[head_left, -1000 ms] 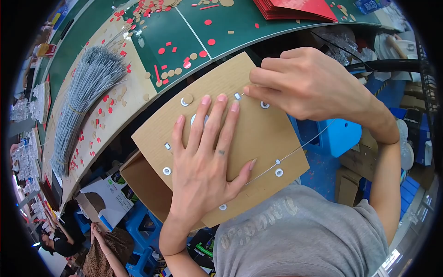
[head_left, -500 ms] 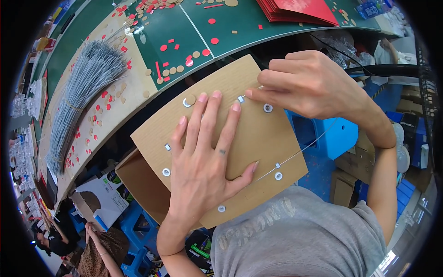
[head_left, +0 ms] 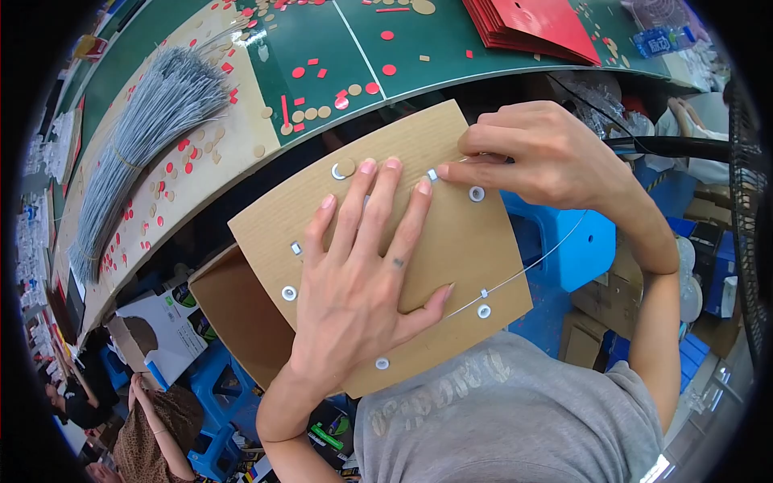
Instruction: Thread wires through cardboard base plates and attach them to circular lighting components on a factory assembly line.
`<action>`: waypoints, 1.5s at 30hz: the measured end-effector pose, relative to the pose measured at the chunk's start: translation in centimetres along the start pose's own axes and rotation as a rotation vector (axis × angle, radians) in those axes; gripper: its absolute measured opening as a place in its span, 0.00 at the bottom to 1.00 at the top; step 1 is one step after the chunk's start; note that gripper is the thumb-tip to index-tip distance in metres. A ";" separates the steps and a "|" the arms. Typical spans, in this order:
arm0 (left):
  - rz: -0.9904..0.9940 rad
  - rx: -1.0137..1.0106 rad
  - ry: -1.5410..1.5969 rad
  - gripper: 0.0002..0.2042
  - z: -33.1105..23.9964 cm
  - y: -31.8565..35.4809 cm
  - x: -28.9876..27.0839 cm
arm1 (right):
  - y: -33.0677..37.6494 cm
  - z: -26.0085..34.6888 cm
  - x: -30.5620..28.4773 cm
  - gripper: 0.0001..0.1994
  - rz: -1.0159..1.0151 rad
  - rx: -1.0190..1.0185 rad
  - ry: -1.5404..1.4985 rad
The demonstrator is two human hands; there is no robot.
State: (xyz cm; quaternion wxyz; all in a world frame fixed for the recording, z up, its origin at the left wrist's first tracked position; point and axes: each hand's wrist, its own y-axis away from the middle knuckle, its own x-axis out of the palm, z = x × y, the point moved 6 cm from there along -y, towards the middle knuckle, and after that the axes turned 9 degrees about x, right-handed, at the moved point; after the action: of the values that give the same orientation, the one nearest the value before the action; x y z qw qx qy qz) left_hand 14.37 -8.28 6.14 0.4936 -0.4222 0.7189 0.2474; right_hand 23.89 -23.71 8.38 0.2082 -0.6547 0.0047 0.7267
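A tan cardboard panel (head_left: pixel 475 249) lies tilted before me, dotted with white eyelets (head_left: pixel 476 194) and small white rectangular fittings (head_left: pixel 296 248). My left hand (head_left: pixel 354 274) rests flat on it, fingers spread. Close to a fitting (head_left: pixel 432 175) near the far edge, my right hand (head_left: pixel 535 153) pinches a thin grey wire between thumb and index finger. A grey wire (head_left: pixel 515 276) also runs from the fitting by the near right edge in a loose loop up under my right forearm. A brown disc (head_left: pixel 345 167) partly fills one white ring. My left palm hides the panel's middle.
Beneath the panel stands an open cardboard box (head_left: pixel 241 314). A bundle of grey wires (head_left: pixel 149 145) lies on the table at left, among scattered red and tan discs. Red folded sheets (head_left: pixel 539 32) are stacked at the back. Blue stools (head_left: pixel 592 249) stand around; another person (head_left: pixel 157 435) is at lower left.
The view has shifted slightly. My left hand stays spread on the panel and my right hand keeps its pinch by the same fitting, with little movement.
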 end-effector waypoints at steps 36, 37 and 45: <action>-0.255 0.039 0.083 0.26 1.3 -2.3 -1.8 | 0.7 3.0 0.3 0.18 -0.118 0.104 0.057; -0.235 0.049 0.000 0.20 0.9 -2.8 -1.6 | 0.7 3.5 0.0 0.17 -0.141 0.140 0.076; -0.301 0.198 -0.014 0.09 0.0 -4.0 -0.7 | 2.9 7.1 1.2 0.13 -0.354 0.431 -0.022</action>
State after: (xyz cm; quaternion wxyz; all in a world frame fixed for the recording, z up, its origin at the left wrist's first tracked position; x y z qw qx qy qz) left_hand 17.93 -10.14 6.99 0.5692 -0.4726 0.6651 0.1014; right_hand 16.15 -24.01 7.47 0.4666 -0.5778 0.0424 0.6683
